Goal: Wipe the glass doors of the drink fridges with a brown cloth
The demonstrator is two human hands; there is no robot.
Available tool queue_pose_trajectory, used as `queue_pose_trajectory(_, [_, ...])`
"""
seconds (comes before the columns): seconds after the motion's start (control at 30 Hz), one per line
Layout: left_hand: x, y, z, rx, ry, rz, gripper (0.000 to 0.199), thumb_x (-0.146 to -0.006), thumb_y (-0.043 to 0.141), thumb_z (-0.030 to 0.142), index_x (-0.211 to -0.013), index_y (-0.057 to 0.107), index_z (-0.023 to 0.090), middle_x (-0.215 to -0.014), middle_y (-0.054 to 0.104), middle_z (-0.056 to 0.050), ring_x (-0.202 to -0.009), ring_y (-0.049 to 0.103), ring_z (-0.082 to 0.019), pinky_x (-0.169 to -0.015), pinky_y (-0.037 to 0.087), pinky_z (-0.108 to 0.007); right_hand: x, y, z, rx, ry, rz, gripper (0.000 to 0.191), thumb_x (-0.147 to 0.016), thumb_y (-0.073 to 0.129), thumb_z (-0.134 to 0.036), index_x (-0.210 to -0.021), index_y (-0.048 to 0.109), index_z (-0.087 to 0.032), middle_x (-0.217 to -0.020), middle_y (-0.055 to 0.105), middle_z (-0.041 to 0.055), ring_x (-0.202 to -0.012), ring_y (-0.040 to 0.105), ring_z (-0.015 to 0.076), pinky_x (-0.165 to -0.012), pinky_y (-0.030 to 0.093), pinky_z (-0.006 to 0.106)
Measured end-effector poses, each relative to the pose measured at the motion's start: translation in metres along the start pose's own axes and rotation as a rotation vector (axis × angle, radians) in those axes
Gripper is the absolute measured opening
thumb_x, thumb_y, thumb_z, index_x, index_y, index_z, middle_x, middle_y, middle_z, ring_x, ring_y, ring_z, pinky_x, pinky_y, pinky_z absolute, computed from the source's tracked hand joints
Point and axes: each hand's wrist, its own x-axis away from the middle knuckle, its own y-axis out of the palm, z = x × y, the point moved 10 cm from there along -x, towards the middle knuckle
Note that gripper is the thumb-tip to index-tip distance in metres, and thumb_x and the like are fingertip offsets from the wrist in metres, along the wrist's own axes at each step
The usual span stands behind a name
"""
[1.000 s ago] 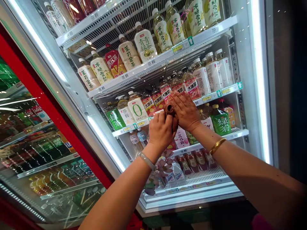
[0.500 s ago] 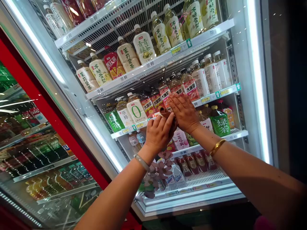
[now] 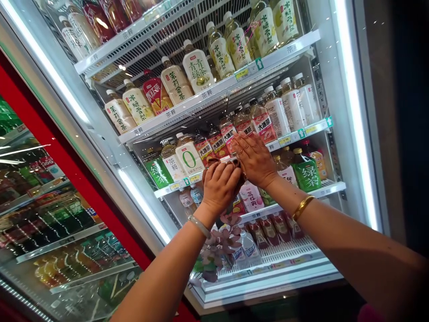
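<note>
My left hand [image 3: 219, 185] is closed around a crumpled brown cloth [image 3: 241, 178], which shows beside and above its fingers. It is held against the glass front of a lit drinks cooler [image 3: 355, 134]. Just to the right, my right hand [image 3: 255, 160] lies flat on the glass, fingers stretched out and pointing up and left. Its palm side is hidden, so I cannot tell whether the cloth reaches under it. Behind the glass, red-labelled tea bottles [image 3: 263, 123] stand close to the fingertips.
Several shelves of bottled drinks [image 3: 197, 67] fill the cooler, with price strips [image 3: 187, 183] along their edges. A red frame [image 3: 77, 174] divides it from another cooler on the left. Pinkish leaves [image 3: 223, 241] show below my left hand, perhaps as a reflection.
My left fingers have curled in more around the cloth, and the cloth has bunched up differently. My right hand stays nearly in place. The view has shifted slightly.
</note>
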Motion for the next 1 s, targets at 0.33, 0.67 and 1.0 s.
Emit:
queue_pose_trajectory(0.33, [-0.018, -0.004, -0.034, -0.008, -0.408, 0.128, 0.040, -0.095, 0.060, 0.053, -0.122, 0.071, 0.025, -0.132, 0.069, -0.012, -0.126, 0.055, -0.032, -0.116, 0.033, -0.052, 0.000, 0.002, 0.003, -0.029, 0.026, -0.062, 0.066, -0.106, 0.039, -0.030, -0.168, 0.018, -0.024, -0.172, 0.027, 0.0061, -0.162, 0.021, 0.0219, -0.137, 0.013, 0.054])
queue_pose_trajectory(0.67, [0.012, -0.007, -0.027, 0.006, -0.177, 0.125, 0.031, -0.096, 0.065, 0.035, -0.127, 0.068, 0.029, -0.126, 0.073, -0.009, -0.123, 0.062, -0.029, -0.114, 0.036, -0.051, -0.002, 0.000, 0.000, 0.014, 0.021, -0.027, 0.060, -0.106, 0.037, -0.022, -0.165, 0.028, -0.022, -0.170, 0.032, 0.0062, -0.162, 0.021, 0.0196, -0.137, 0.015, 0.054])
queue_pose_trajectory(1.0, [0.002, 0.007, 0.001, -0.005, -0.324, 0.187, 0.044, -0.094, 0.063, 0.037, -0.133, 0.064, 0.019, -0.139, 0.065, -0.019, -0.135, 0.054, -0.033, -0.116, 0.039, -0.051, 0.002, 0.000, 0.002, -0.006, -0.006, -0.067, 0.063, -0.105, 0.037, -0.033, -0.166, 0.025, -0.021, -0.172, 0.028, 0.0064, -0.163, 0.018, 0.0214, -0.137, 0.013, 0.053])
